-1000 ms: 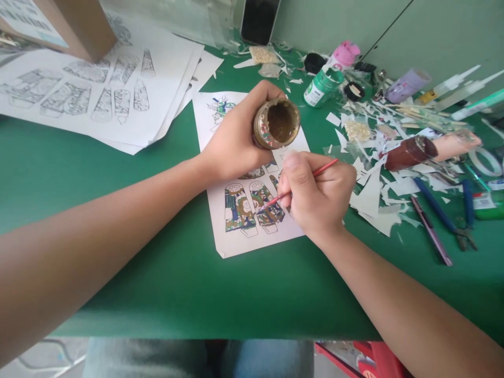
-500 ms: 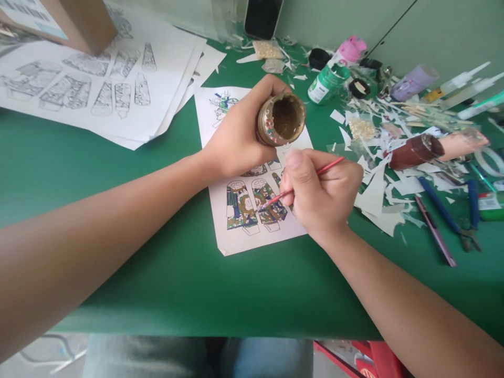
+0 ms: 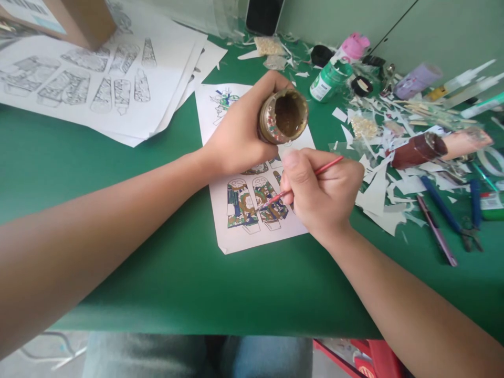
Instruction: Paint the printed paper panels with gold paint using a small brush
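My left hand [image 3: 240,131] is wrapped round a small open paint jar [image 3: 271,123], tilted so that its brownish-gold inside shows. Fingers closed in a pinch, my right hand [image 3: 325,191] grips a thin red paintbrush [image 3: 328,165]. Its tip points down at the printed sheet [image 3: 232,244] and lies over or against the coloured figures; I cannot tell whether it touches. Two shapes [image 3: 241,205] on the sheet carry blue, green and brown paint, with white parts left in them. Both hands cover much of the sheet's upper and right parts.
More printed outline sheets [image 3: 118,123] lie at the left under a cardboard box [image 3: 84,23]. At the right are a green paint bottle [image 3: 331,79], a dark red paint jar [image 3: 419,149], paper scraps [image 3: 376,194], a purple pen [image 3: 437,231] and blue-handled pliers [image 3: 444,205]. A phone [image 3: 263,16] stands at the back.
The view has shifted very slightly. Both hands keep nearly the same place and grip, and the brush tip remains by the same painted shapes.
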{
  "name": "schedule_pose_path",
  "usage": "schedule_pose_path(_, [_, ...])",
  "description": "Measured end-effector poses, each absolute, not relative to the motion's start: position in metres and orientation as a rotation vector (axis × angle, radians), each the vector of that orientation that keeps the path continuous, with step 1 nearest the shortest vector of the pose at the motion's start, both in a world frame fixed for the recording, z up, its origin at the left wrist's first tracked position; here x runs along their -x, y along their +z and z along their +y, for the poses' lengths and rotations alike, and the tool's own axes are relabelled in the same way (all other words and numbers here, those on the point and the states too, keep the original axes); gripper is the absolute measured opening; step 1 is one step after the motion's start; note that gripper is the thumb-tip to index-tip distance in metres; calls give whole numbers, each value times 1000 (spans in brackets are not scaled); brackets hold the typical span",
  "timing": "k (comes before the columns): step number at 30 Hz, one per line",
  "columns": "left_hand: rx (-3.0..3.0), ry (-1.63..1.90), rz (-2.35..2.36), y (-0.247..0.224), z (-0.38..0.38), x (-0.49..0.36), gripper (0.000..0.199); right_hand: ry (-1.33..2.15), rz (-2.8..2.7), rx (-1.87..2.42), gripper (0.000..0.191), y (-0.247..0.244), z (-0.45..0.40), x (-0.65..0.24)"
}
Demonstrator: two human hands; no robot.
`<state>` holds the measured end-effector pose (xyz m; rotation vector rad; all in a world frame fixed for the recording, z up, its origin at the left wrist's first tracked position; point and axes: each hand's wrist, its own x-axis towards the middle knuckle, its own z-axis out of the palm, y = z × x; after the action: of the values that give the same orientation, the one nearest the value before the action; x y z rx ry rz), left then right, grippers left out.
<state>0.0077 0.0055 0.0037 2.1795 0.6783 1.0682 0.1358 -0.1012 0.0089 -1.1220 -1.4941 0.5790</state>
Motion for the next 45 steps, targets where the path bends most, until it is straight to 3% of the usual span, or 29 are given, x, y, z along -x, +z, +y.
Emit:
schedule_pose_path(38, [-2160,1057,687,5,6,-8,48,553,-1519,1110,55,11,-104,-134])
schedule_pose_path(45, [-2209,1120,591,3,8,-8,42,502,-1543,1107,55,12,-104,-135])
